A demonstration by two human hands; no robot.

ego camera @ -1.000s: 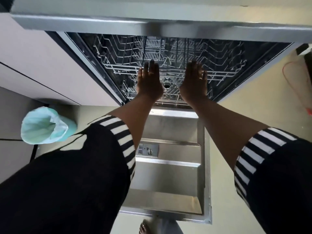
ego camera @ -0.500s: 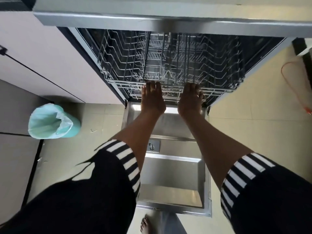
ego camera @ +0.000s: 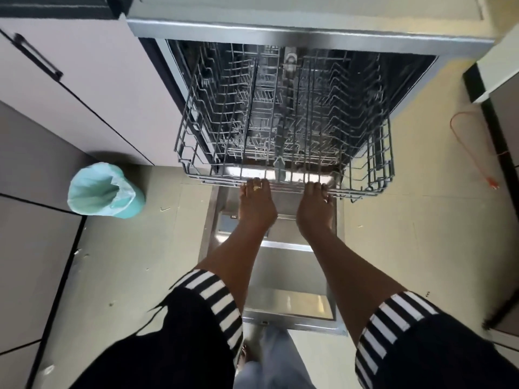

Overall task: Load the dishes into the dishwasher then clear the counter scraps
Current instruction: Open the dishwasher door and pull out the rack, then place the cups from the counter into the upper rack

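Observation:
The dishwasher stands open under the counter, its steel door folded flat toward me. A grey wire rack is slid partway out over the door and holds no dishes. My left hand grips the rack's front rail left of centre, fingers curled over the wire. My right hand grips the same rail a little to the right. No dishes or counter scraps are in view.
A teal bin with a pale liner stands on the floor left of the door. Pale cabinet fronts run along the left. An orange cord lies on the floor at right, near a dark-edged unit. My foot shows below the door.
Both hands have moved toward me, drawing the wire rack out of the dishwasher over the open door. They reached flat inside before and now curl over the front rail.

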